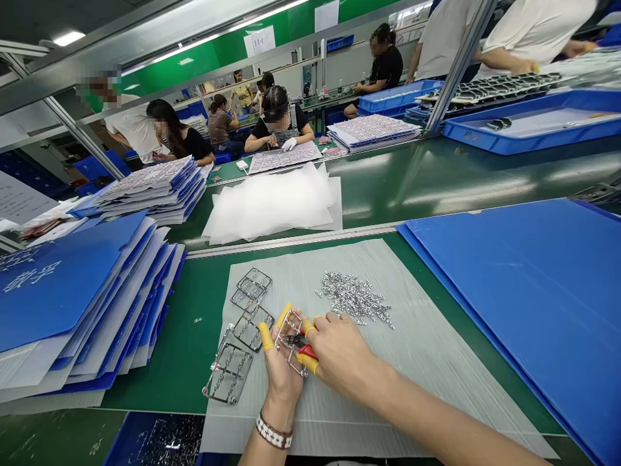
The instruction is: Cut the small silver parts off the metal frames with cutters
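Note:
My left hand [281, 372], with yellow finger cots and a bracelet at the wrist, is closed around a shiny metal frame [292, 321] with small parts on it. Red-handled nippers [307, 355] are gripped in my right hand [339, 346], their jaws at the middle of that frame. Left of my hands, several similar frames [231, 372] lie partly overlapping on a translucent white sheet [412, 375]. Beyond my right hand a loose heap of small silvery parts [354, 294] rests on the same sheet. My fingers partly hide the held frame.
A tall stack of blue and white sheets [72, 285] stands at left; large blue boards [524, 278] lie at right. Across a metal rail are white sheets [276, 204] and a blue tray [533, 123]. A blue bin [126, 440] sits below. Several people work beyond.

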Motion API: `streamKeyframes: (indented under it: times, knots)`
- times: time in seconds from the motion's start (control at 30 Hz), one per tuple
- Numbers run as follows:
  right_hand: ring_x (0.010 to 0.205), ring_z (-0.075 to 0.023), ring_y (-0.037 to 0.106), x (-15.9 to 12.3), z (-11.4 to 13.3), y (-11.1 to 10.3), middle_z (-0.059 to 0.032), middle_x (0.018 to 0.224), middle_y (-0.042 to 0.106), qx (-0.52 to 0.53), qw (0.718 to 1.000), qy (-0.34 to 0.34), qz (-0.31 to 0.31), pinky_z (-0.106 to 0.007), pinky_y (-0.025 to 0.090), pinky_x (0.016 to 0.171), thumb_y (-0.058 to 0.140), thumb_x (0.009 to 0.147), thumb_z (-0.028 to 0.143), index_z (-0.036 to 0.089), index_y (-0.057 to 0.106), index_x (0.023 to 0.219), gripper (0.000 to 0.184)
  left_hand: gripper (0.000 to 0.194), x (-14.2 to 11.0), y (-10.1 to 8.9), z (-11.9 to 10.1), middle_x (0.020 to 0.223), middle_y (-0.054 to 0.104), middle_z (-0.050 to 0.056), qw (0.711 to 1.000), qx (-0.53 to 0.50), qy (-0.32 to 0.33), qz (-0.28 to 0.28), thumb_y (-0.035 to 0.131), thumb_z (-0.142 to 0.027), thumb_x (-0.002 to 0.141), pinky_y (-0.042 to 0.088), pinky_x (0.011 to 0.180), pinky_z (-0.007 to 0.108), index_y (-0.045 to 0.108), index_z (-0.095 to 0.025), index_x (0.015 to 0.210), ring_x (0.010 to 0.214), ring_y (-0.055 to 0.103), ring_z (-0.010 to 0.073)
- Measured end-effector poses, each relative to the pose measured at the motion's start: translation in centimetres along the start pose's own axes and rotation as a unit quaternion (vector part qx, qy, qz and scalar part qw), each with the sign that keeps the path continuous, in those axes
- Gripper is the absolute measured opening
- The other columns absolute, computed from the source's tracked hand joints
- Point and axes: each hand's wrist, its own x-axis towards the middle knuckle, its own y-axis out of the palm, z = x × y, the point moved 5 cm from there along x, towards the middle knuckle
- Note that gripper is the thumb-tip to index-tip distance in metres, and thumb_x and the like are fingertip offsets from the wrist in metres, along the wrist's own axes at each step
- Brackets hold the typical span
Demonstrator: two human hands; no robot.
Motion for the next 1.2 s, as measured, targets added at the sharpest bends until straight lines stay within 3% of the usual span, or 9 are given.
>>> streamKeyframes:
  times: [0.47,0.77,1.2]
  knots:
    - [0.076,-0.0268,0.061,-0.3,0.2,-0.7,-0.0121,0.079,0.065,-0.009,1.0,-0.015,0.017,-0.036,0.042,0.067,0.059,0.081,0.039,0.014,0.064,0.091,0.027,0.056,-0.3,0.2,0.0,0.106,0.068,0.011,0.999,0.043,0.019,0.015,0.039,-0.06,0.084,0.049,0.083,0.032,0.068,-0.017,0.107,0.094,0.063,0.0218]
    - [0.079,-0.0275,0.06,0.0,-2.5,-1.0,-0.0117,0.081,0.064,-0.028,0.999,0.037,-0.004,-0.036,0.042,0.067,0.054,0.083,0.043,0.014,0.064,0.088,0.031,0.058,-0.3,0.6,-0.3,0.109,0.067,0.015,0.999,0.042,-0.002,0.021,0.038,-0.059,0.085,0.049,0.082,0.031,0.069,-0.013,0.102,0.098,0.063,0.023]
    - [0.08,-0.0283,0.061,0.5,-2.3,-1.1,-0.0123,0.083,0.065,-0.007,0.999,0.033,0.005,-0.038,0.043,0.068,0.053,0.084,0.043,0.015,0.064,0.089,0.031,0.059,-0.5,0.9,-0.3,0.109,0.068,0.015,0.998,0.062,0.017,0.024,0.04,-0.06,0.084,0.047,0.086,0.031,0.069,-0.013,0.104,0.103,0.061,0.0241]
